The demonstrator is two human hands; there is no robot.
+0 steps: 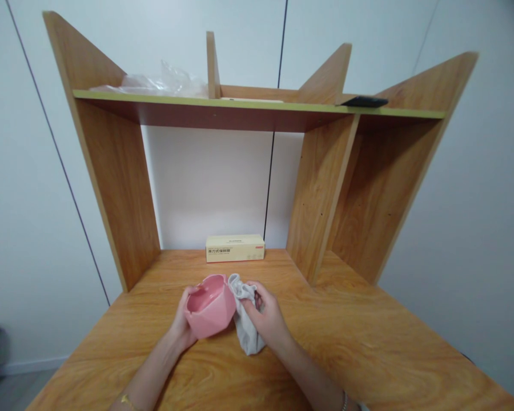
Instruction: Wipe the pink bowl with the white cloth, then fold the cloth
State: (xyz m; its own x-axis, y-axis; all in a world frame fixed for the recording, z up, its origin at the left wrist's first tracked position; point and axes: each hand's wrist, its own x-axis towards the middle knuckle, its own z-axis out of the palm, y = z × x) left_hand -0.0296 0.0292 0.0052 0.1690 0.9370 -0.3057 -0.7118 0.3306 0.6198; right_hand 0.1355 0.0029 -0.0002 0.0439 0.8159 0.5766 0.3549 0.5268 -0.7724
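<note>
My left hand (183, 319) grips a pink ashtray (212, 319) by its left side, with the thumb near the rim. The ashtray has faceted outer walls and small notches in its rim. It is held tilted above the desk, its hollow facing up and toward the left. Bunched in my right hand (268, 317) is a light grey cloth (247, 325), pinched between thumb and fingers. The cloth's upper folds lie against or very close to the ashtray's right side, and its lower end hangs down toward the desk.
A cream cardboard box (235, 249) stands at the back of the wooden desk (360, 342). Upright wooden panels (321, 200) support a shelf (240, 117) above. Clear plastic wrapping (167, 83) and a dark flat object (364, 101) lie on that shelf.
</note>
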